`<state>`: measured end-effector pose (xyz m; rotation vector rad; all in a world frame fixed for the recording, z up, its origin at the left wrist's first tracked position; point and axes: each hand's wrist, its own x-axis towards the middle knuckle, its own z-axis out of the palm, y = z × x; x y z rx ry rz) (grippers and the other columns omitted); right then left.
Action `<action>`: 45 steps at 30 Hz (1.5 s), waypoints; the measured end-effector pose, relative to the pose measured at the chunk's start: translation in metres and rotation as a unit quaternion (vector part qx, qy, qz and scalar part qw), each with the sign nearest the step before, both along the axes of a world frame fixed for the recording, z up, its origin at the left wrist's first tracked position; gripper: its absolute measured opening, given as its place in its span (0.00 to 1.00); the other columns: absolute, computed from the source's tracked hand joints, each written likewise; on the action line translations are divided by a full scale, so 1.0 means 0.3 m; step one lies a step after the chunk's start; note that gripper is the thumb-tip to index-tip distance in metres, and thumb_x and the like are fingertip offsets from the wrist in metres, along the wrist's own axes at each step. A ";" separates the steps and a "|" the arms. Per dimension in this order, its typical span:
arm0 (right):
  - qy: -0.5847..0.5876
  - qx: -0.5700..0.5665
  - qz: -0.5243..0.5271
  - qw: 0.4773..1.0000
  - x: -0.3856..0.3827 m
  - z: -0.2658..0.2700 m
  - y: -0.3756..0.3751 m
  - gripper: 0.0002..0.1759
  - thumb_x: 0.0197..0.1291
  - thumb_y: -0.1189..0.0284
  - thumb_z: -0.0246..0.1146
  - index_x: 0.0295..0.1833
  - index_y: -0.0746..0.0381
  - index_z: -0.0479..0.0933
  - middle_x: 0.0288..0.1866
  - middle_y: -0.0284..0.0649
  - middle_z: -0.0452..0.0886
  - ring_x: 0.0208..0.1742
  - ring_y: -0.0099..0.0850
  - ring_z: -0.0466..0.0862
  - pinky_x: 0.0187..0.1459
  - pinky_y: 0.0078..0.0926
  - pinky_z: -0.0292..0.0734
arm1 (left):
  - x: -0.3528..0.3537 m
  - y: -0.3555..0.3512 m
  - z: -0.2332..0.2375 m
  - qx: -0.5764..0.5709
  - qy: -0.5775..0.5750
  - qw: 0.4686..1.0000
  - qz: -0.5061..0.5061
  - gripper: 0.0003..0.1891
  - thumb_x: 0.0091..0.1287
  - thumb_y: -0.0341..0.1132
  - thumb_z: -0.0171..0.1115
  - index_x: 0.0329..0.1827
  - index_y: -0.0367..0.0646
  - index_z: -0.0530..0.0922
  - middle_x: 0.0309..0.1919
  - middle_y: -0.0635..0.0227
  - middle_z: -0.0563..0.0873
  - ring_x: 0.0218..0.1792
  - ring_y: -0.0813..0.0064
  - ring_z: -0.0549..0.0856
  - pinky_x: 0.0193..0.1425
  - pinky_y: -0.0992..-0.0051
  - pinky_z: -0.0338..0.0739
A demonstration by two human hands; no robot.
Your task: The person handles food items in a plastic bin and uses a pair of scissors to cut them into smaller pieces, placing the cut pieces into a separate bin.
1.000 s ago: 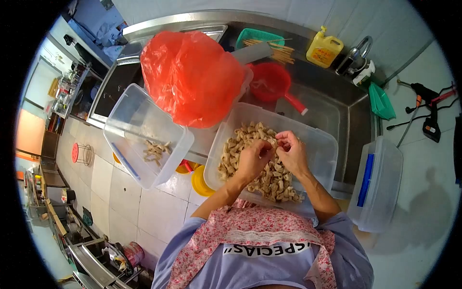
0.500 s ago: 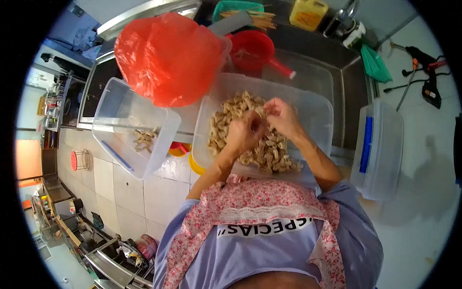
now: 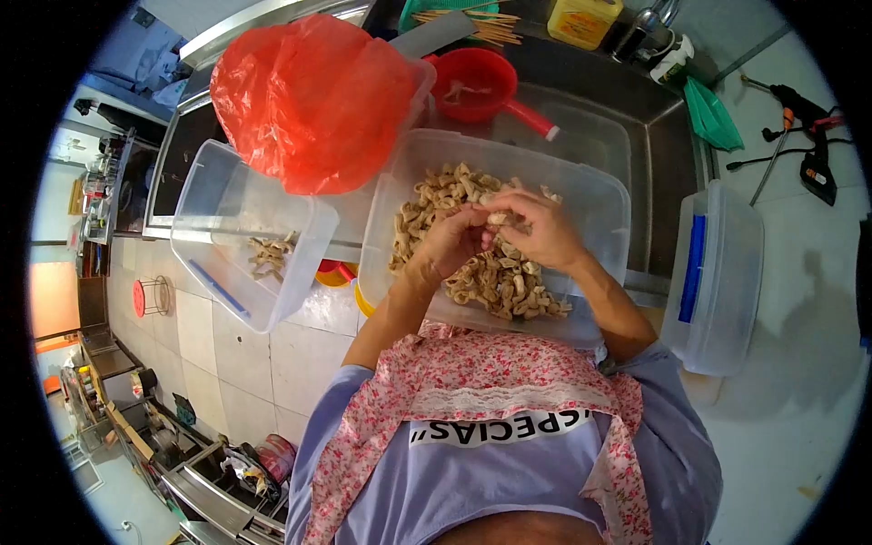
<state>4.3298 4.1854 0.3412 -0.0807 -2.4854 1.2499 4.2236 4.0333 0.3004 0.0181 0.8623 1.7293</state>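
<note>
My left hand [image 3: 451, 243] and my right hand [image 3: 543, 232] meet above a clear plastic bin [image 3: 595, 209]. Both have their fingers closed around a small curled tan piece of food [image 3: 498, 219], which looks like a length of intestine. Fingers hide most of that piece. Below them, a heap of similar curled, knotted pieces [image 3: 500, 286] fills the left and front of the bin. To the left, a second clear bin [image 3: 204, 218] holds a few more tan pieces [image 3: 271, 254].
A red plastic bag [image 3: 304, 104] bulges behind the bins, beside a red dipper [image 3: 477, 86] with a handle. Sticks in a green basket [image 3: 450, 14] and a yellow jug [image 3: 584, 20] stand at the back. A lidded clear container [image 3: 718, 282] is at right.
My hands have come together over the heap, the right one turning inward over the piece. A tan piece now shows between the fingers. The view has shifted slightly.
</note>
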 end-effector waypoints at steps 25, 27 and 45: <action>0.079 0.238 -0.067 0.966 -0.011 0.005 -0.020 0.12 0.54 0.72 0.66 0.46 0.55 0.81 0.33 0.35 0.81 0.37 0.38 0.84 0.37 0.34 0.80 | 0.019 0.006 0.034 -0.065 0.435 0.895 0.074 0.25 0.64 0.25 0.65 0.63 0.39 0.68 0.36 0.71 0.78 0.37 0.82 0.78 0.40 0.82 0.75; 0.033 0.215 -0.060 0.974 -0.013 -0.002 -0.009 0.09 0.55 0.71 0.66 0.43 0.58 0.82 0.32 0.36 0.82 0.35 0.35 0.84 0.36 0.31 0.79 | 0.021 0.004 0.041 -0.076 0.471 0.876 0.065 0.25 0.64 0.25 0.64 0.64 0.39 0.68 0.35 0.72 0.78 0.36 0.83 0.77 0.38 0.83 0.74; -0.095 0.113 -0.152 0.977 -0.023 0.000 -0.065 0.07 0.54 0.68 0.63 0.36 0.60 0.78 0.33 0.41 0.83 0.32 0.41 0.84 0.34 0.37 0.77 | 0.038 0.001 0.010 -0.162 0.763 0.603 0.166 0.10 0.50 0.30 0.71 0.33 0.44 0.79 0.38 0.66 0.80 0.41 0.62 0.79 0.45 0.66 0.73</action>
